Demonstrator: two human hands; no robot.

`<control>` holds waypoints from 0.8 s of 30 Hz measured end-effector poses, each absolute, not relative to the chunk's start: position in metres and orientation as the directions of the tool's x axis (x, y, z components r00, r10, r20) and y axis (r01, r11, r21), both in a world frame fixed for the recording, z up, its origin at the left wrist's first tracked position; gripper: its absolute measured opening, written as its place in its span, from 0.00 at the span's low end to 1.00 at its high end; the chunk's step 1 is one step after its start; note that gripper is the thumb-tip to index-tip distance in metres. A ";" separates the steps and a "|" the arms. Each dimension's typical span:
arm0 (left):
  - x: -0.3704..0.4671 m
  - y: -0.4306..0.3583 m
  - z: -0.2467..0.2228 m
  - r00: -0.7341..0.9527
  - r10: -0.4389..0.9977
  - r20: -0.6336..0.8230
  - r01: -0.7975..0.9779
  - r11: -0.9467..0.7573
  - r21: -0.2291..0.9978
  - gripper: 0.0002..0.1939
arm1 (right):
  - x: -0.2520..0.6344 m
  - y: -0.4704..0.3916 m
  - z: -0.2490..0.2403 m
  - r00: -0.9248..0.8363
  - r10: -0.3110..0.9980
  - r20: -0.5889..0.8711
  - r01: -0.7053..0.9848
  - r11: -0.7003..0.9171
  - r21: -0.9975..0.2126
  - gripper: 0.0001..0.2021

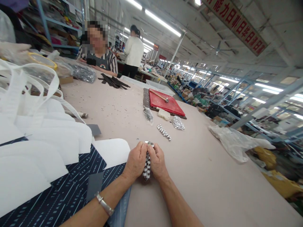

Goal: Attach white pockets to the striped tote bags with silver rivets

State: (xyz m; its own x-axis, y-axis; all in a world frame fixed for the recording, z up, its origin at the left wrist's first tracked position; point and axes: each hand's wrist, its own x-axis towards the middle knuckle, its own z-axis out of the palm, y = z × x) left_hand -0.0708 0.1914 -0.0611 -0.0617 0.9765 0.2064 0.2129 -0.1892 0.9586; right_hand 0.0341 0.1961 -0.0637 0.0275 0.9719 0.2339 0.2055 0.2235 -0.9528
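Observation:
Between my two hands is a narrow bundle of small shiny silver-and-black pieces [147, 167] set in rows. My left hand [136, 160] pinches its upper end from the left, and my right hand [158, 160] grips the same end from the right, fingertips nearly meeting. The lower part of the bundle hangs out below the fingers, close to the tabletop. A similar row of pieces [163, 132] lies just beyond my right hand. Behind it rest a wider pack of them [178, 123] and a clear plastic bag of small grey pieces [148, 114].
White bag-shaped panels with straps [47, 123] and dark printed fabric [71, 186] cover the left side. A red board [165, 104] carries a hammer [161, 96]. Black strips [113, 81] lie at the far edge, near a seated person. A plastic sheet [232, 142] hangs over the right edge.

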 end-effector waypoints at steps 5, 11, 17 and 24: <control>-0.071 0.192 -0.061 -0.068 0.978 0.197 0.189 -0.181 0.965 0.15 | 0.034 0.198 -0.067 0.043 0.977 0.209 0.143 0.201 -0.969 0.14; -0.071 0.193 -0.061 -0.087 0.981 0.172 0.160 -0.157 0.975 0.16 | 0.033 0.199 -0.075 0.039 0.990 0.134 -0.006 0.134 -0.991 0.13; -0.070 0.194 -0.063 -0.090 0.984 0.154 0.124 -0.143 0.982 0.17 | 0.030 0.198 -0.075 0.056 0.995 0.086 -0.092 0.091 -0.992 0.13; -0.072 0.193 -0.060 -0.081 0.984 0.158 0.110 -0.148 0.983 0.17 | 0.030 0.198 -0.069 0.002 0.997 0.074 -0.068 0.074 -0.995 0.15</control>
